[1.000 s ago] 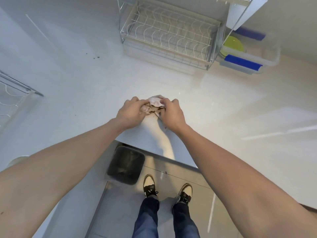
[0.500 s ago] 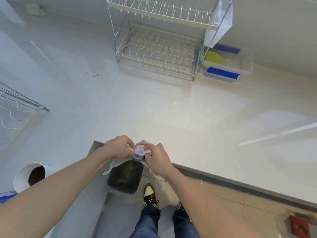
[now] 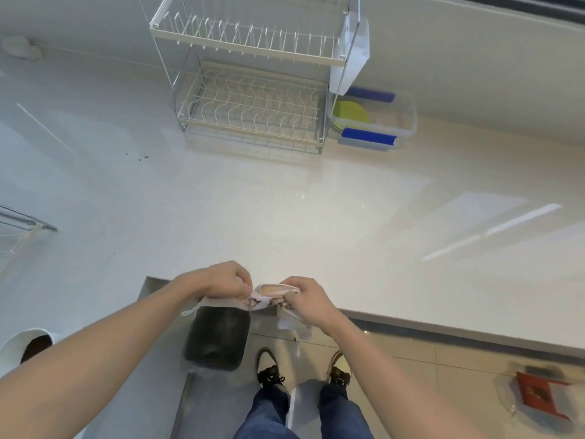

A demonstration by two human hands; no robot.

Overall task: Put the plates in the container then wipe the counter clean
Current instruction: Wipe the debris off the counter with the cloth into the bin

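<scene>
Both hands have drawn back off the counter (image 3: pixel 316 217) to its near edge, above the dark bin (image 3: pixel 217 339). The left hand (image 3: pixel 218 280) and right hand (image 3: pixel 305 297) each pinch the soiled cloth (image 3: pixel 269 294), stretched between them. The green plates (image 3: pixel 349 114) sit in the container (image 3: pixel 408 122), far right.

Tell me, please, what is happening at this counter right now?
A person's left hand and right hand together hold a soiled white cloth at the counter edge, above a black bin. A green plate sits in the clear container beside the empty dish rack. Crumbs remain.
</scene>
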